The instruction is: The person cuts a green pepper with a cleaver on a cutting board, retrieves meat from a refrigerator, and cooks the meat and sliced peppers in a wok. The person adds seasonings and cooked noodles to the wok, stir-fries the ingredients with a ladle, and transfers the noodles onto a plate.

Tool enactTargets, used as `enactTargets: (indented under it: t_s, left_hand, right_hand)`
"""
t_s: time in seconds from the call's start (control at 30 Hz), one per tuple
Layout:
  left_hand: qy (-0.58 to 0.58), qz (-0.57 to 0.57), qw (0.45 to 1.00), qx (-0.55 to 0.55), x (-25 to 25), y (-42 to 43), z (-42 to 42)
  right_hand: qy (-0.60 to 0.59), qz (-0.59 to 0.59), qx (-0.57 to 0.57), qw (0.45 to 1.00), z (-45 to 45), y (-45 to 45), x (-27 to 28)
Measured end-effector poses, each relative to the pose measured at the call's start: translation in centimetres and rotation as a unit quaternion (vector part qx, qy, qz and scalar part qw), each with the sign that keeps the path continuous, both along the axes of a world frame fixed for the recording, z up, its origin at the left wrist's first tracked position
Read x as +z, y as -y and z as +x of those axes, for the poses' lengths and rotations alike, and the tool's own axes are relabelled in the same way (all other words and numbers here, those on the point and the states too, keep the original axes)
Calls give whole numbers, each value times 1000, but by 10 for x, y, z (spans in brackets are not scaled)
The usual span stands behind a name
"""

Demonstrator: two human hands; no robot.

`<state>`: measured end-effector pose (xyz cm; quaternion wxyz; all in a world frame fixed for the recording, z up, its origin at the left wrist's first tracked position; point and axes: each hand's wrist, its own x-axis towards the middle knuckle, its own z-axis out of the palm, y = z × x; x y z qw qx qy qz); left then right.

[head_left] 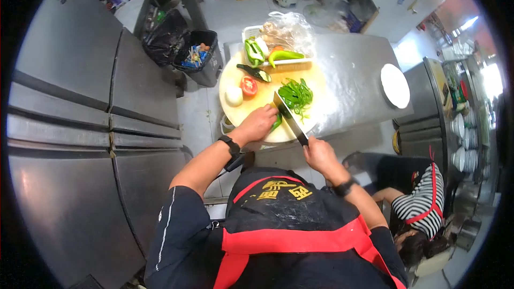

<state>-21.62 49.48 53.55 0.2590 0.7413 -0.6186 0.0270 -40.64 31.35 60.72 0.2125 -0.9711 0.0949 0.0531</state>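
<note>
My right hand (pixel 321 156) is closed around the handle of a kitchen knife (pixel 289 116), whose broad blade points away from me over the round cutting board (pixel 264 95). My left hand (pixel 260 122) presses down on a piece of green pepper (pixel 276 123), close beside the blade; the fingers partly cover it. Just right of the blade lies a heap of sliced green pepper (pixel 296 95). On the board's left side are a cut tomato (pixel 249 86), a round white vegetable, possibly a peeled onion (pixel 234 96), and a dark green cut vegetable (pixel 255 72).
Behind the board, a white basket (pixel 294 62) holds peppers and a clear plastic bag (pixel 297 35). A white plate (pixel 395 86) sits on the metal table (pixel 353 75). A bin (pixel 206 72) stands at left, near steel cabinets (pixel 144 80). Another person (pixel 425 203) is at lower right.
</note>
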Motion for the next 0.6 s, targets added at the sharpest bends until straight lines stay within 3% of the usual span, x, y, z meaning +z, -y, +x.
enactTargets:
  t_s: [0.17, 0.2, 0.27, 0.33, 0.4, 0.43, 0.47, 0.53, 0.6]
  left_hand:
    - [-6, 28, 999, -26, -8, 10, 7]
    - [-49, 4, 999, -11, -10, 10, 6]
    - [-25, -93, 995, -30, 1, 8, 4]
    - [-31, 35, 999, -22, 3, 4, 5]
    - [-46, 7, 999, -11, 0, 5, 1]
    - [-32, 44, 998, -4, 2, 5, 4]
    - [-24, 83, 996, -2, 1, 4, 3]
    - [-13, 29, 999, 0, -10, 1, 2]
    - [-34, 15, 999, -3, -9, 1, 3]
  right_hand:
    - [32, -33, 28, 999, 2, -9, 15]
    - [46, -22, 13, 999, -1, -13, 6]
    - [32, -18, 24, 999, -3, -12, -12]
    - [30, -30, 38, 998, 8, -6, 0]
    - [5, -22, 32, 999, 9, -10, 34]
    - [7, -5, 18, 1000, 9, -12, 36]
    - [-3, -3, 11, 1000, 8, -11, 18]
    - [19, -3, 7, 1000, -1, -6, -34]
    - [34, -10, 27, 999, 5, -5, -21]
